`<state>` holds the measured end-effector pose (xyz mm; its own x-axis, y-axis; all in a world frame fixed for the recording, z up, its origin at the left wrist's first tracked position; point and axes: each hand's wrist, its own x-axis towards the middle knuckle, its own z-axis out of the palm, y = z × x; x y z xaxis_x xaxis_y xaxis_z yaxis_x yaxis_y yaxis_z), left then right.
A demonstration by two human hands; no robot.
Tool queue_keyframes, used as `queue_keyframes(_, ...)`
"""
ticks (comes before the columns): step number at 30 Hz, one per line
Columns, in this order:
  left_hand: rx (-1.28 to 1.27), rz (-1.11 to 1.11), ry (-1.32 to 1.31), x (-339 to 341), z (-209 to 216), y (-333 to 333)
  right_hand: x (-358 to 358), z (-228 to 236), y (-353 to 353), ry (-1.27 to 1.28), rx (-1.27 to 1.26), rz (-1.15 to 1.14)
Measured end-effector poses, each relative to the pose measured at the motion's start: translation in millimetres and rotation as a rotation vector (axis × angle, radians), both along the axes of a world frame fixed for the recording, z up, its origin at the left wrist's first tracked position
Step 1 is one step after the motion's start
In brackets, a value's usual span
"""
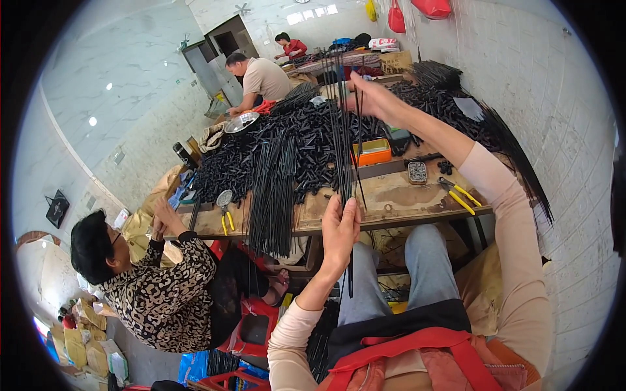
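My left hand (340,228) is closed around a bundle of long, thin black rods (342,150). The rods stand nearly upright over the table's front edge, their lower ends hanging above my lap. Up by their top part is my right hand (375,103), thumb raised, its fingers smeared and partly behind the rods. Whether it grips any of them I cannot make out. One or two rods splay out to the right of the bundle. A large sheaf of similar rods (270,195) lies on the table to the left, jutting over the front edge.
Short black cylindrical pieces (228,156) are heaped across the wooden table (391,192). Around them are an orange box (373,152), a small tray of metal bits (417,172), yellow-handled pliers (460,195) and another yellow-handled pair (227,218). A co-worker (150,280) sits close on the left; others work farther back.
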<state>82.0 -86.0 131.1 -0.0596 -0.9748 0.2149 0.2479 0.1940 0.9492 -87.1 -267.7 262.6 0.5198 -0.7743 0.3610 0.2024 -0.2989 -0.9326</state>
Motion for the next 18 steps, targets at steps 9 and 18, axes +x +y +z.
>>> queue_keyframes(9,-0.017,0.077,0.071,10.0,6.2,-12.8,-37.3,-33.4,13.1,0.657,0.040,-0.093)
queue_keyframes(18,-0.005,0.010,0.053,-5.8,-6.9,1.1,-5.1,-10.4,-9.9,-0.100,0.268,-0.054)
